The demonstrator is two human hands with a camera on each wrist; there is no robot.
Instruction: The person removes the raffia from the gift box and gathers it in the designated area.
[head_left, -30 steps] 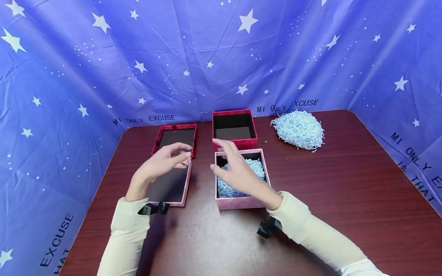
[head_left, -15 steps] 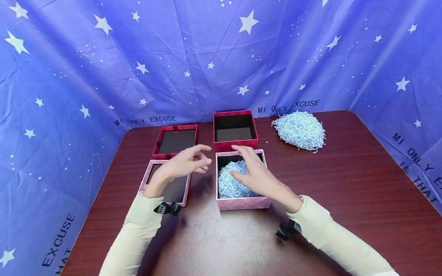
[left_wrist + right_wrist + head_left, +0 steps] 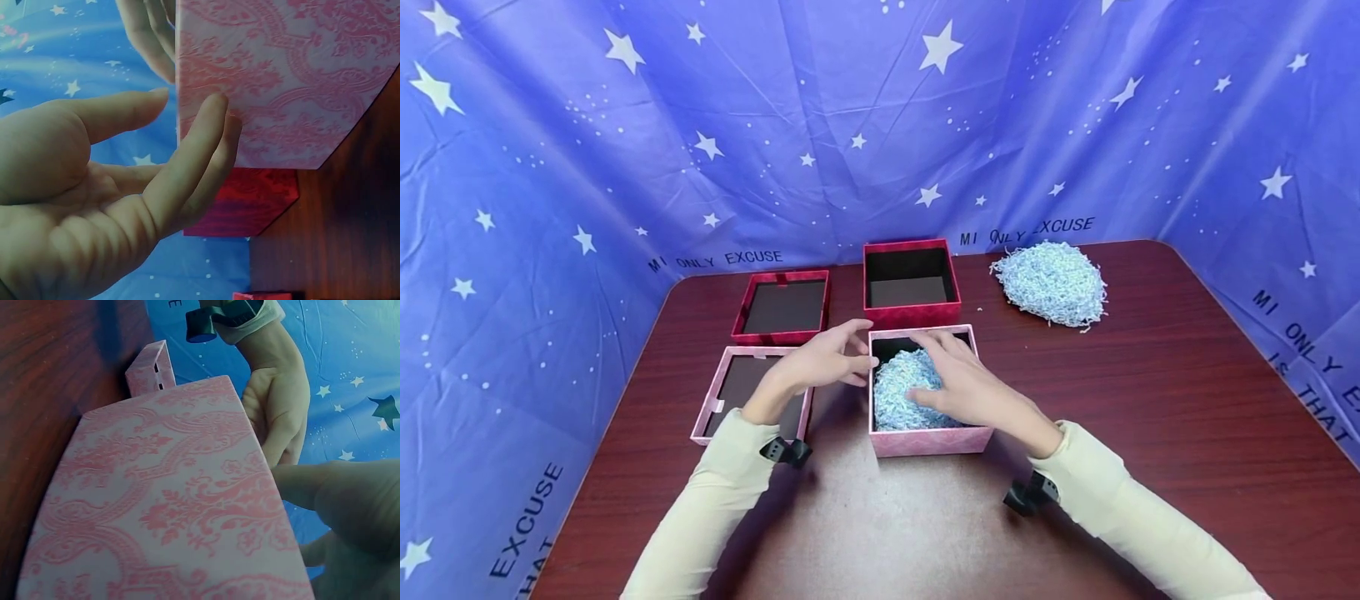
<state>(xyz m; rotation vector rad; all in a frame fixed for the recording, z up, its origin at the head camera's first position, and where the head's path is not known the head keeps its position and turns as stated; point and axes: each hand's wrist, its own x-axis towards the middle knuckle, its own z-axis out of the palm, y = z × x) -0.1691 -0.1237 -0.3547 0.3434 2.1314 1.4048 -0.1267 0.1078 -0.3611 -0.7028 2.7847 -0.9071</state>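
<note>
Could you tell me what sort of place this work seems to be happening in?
Probably a staged gift-packing station, not a shop or home: a dark wooden table enclosed by a starry blue cloth backdrop, with open gift boxes, pink box and red box, and a shredded paper pile.

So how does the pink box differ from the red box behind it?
The pink box holds blue paper shreds; the red box shows only a dark bare floor. The pink box has both hands at it; the red box is untouched. Both are square, open-topped and patterned.
</note>
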